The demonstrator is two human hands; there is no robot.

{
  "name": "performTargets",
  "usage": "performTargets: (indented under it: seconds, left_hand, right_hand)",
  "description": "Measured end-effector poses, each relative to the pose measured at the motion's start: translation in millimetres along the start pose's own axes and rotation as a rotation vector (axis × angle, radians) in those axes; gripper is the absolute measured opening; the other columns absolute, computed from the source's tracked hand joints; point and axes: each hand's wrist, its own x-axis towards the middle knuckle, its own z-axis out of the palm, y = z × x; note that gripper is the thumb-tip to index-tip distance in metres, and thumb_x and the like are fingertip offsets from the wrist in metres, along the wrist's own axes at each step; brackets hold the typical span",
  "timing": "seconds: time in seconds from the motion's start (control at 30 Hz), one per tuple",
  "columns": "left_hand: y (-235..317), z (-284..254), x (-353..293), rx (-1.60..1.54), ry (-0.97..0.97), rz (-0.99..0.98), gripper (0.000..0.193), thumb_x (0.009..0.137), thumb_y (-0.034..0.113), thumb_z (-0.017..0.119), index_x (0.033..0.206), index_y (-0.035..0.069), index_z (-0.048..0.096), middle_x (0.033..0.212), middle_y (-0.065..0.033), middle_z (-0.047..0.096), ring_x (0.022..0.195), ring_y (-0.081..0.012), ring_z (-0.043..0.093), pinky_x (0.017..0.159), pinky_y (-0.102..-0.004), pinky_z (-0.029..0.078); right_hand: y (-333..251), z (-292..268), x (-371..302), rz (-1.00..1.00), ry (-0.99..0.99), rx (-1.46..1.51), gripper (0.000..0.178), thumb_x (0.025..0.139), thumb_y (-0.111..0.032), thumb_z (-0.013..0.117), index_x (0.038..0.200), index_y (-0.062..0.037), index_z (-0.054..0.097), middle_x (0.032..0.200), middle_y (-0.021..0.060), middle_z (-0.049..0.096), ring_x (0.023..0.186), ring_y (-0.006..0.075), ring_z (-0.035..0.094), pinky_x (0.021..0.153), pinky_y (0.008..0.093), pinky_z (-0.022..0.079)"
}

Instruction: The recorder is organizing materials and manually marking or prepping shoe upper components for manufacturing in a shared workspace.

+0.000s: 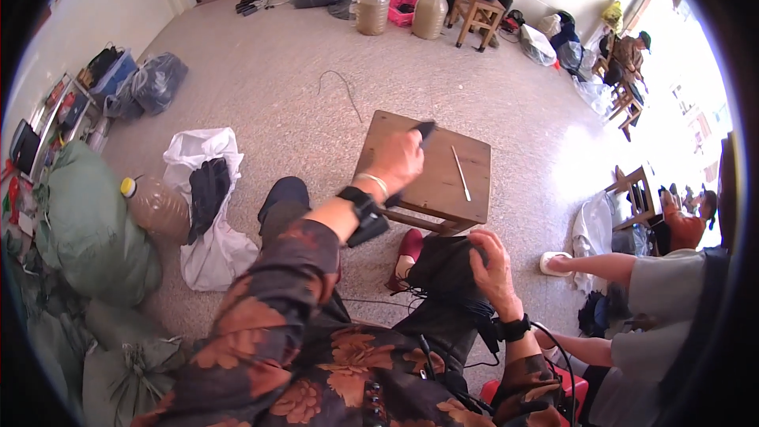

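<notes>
My left hand (pixel 395 160) is closed on a dark, flat item (pixel 427 131) above the left part of a brown wooden stool (pixel 431 170). One end of the item sticks out past my fingers; the rest is mostly hidden by the hand, so its kind is unclear. On the stool's right half lies a thin stick-like tool (pixel 461 174) with a white end. My right hand (pixel 494 273) hovers by the stool's near right corner, over my dark trouser leg. Its fingers are loosely bent and apart, with nothing visible in them.
Left of my leg, a white sack (pixel 207 257) bears dark cloth items (pixel 208 198), beside a jug (pixel 158 205) and a big green sack (pixel 91 225). A person's bare leg (pixel 597 266) reaches in from the right. Farther back are jugs (pixel 371 8), bags and seated people.
</notes>
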Motion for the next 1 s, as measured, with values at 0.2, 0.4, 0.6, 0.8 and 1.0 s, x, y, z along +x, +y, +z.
performTargets:
  seconds: [0.2, 0.4, 0.6, 0.8, 1.0]
  left_hand:
    - [-2, 98, -25, -0.452, -0.262, -0.245, 0.052, 0.085, 0.033, 0.071, 0.118, -0.006, 0.059, 0.112, -0.0221, 0.067, 0.094, -0.0332, 0.069, 0.084, -0.0387, 0.054]
    - [-13, 62, -52, 0.085, -0.491, 0.167, 0.062, 0.088, 0.038, 0.066, 0.137, 0.004, 0.049, 0.148, -0.0182, 0.041, 0.138, -0.033, 0.037, 0.113, -0.0474, 0.029]
    - [-69, 51, -52, 0.3, -0.468, 0.163, 0.075, 0.093, 0.054, 0.052, 0.153, 0.012, 0.032, 0.161, -0.0094, 0.021, 0.149, -0.0306, 0.016, 0.121, -0.0523, 0.011]
    - [-73, 49, -51, 0.3, -0.473, 0.166, 0.074, 0.094, 0.054, 0.052, 0.153, 0.015, 0.031, 0.162, -0.0096, 0.02, 0.15, -0.03, 0.015, 0.121, -0.0529, 0.01]
    - [-83, 43, -40, 0.138, -0.244, 0.119, 0.068, 0.091, 0.043, 0.063, 0.145, 0.007, 0.042, 0.155, -0.0168, 0.032, 0.144, -0.0354, 0.028, 0.119, -0.0517, 0.019]
  right_hand:
    - [17, -13, -14, 0.12, 0.023, 0.016, 0.021, 0.086, 0.001, 0.056, 0.106, 0.0009, 0.063, 0.111, 0.018, 0.063, 0.105, 0.0355, 0.062, 0.092, 0.0396, 0.049]
    - [33, -11, 15, 0.077, 0.078, -0.042, 0.021, 0.088, 0.001, 0.054, 0.107, 0.0011, 0.062, 0.112, 0.0189, 0.063, 0.105, 0.0371, 0.062, 0.092, 0.04, 0.05]
    - [79, 17, 74, 0.045, 0.078, -0.032, 0.022, 0.088, 0.0, 0.054, 0.109, 0.0005, 0.061, 0.11, 0.0199, 0.062, 0.103, 0.0382, 0.062, 0.088, 0.0409, 0.05]
    - [109, 55, 113, 0.222, 0.119, -0.104, 0.02, 0.085, -0.003, 0.06, 0.106, -0.001, 0.061, 0.1, 0.0176, 0.062, 0.09, 0.0344, 0.064, 0.08, 0.0414, 0.051]
    - [124, 63, 129, 0.364, 0.137, -0.19, 0.015, 0.082, -0.007, 0.067, 0.095, -0.0022, 0.063, 0.086, 0.0127, 0.063, 0.081, 0.0294, 0.064, 0.075, 0.0398, 0.052]
